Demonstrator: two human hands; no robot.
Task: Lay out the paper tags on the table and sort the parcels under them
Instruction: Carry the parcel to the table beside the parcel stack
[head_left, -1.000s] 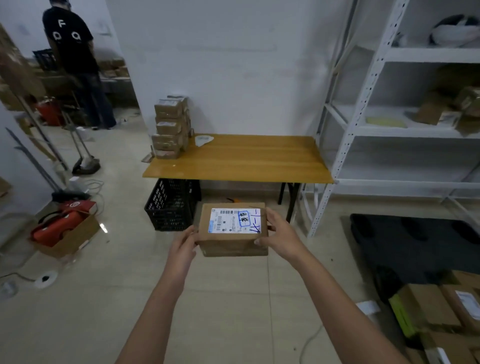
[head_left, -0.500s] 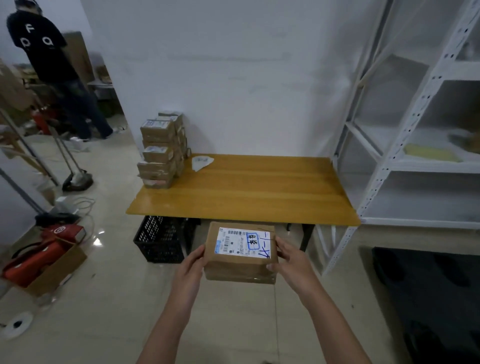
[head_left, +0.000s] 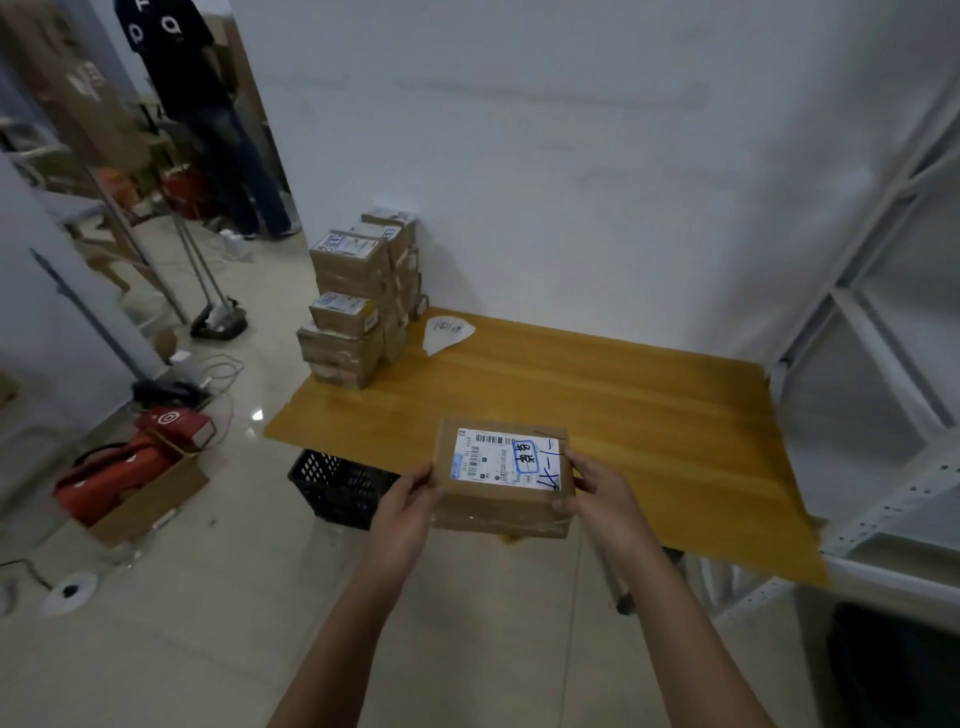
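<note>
A brown cardboard parcel (head_left: 498, 506) with a white shipping label and blue handwriting is held over the front edge of the wooden table (head_left: 597, 395). My left hand (head_left: 408, 506) grips its left side and my right hand (head_left: 602, 499) grips its right side. A white paper tag (head_left: 447, 332) with writing lies at the table's back left. Beside it, on the left end of the table, stands a stack of several labelled parcels (head_left: 358, 301).
A white metal shelf (head_left: 883, 364) adjoins the table's right end. A black plastic crate (head_left: 337, 486) sits under the table. Left on the floor are a box with red items (head_left: 130, 483), cables and a broom. A person (head_left: 197, 104) stands far back left.
I have walked closer to the table. The parcel, still held in both hands, has gone from in front of the table to above its front edge.
</note>
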